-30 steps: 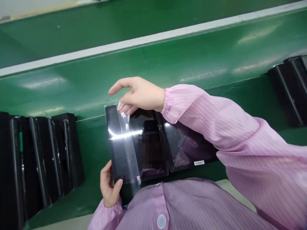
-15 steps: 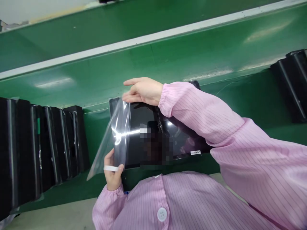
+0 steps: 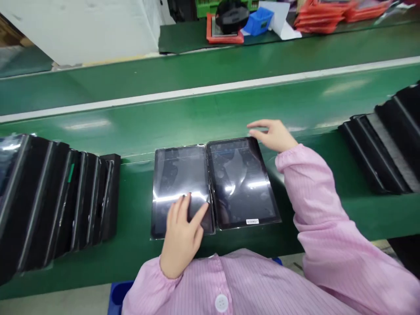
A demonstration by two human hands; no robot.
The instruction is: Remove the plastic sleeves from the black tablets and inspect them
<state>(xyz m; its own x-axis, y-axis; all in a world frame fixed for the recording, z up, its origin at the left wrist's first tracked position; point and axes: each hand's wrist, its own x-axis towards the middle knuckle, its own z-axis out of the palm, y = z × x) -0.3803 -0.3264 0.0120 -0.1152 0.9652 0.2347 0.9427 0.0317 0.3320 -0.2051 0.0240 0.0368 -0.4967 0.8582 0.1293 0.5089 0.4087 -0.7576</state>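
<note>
Two dark tablet screens lie side by side on the green work surface [image 3: 134,210]. Over the lower part of the left tablet screen [image 3: 177,175] is my left hand [image 3: 183,232], fingers spread across the glass; the screen has a clear film whose edge shows at the bottom. My right hand [image 3: 274,134] hovers at the top right corner of the right tablet screen [image 3: 241,179], thumb and forefinger apart, holding nothing. A white barcode label [image 3: 252,222] sits at that screen's lower edge.
A row of upright black panels [image 3: 82,197] stands at the left, and more black panels [image 3: 370,153] lean at the right. Across the raised white-edged strip [image 3: 210,90] are a blue bin [image 3: 259,21] and stacked red trays [image 3: 321,17].
The clear film that was lifted at the left screen now lies flat over it. My left hand moved onto the glass, and my right hand moved right, off the film. The view tilted upward.
</note>
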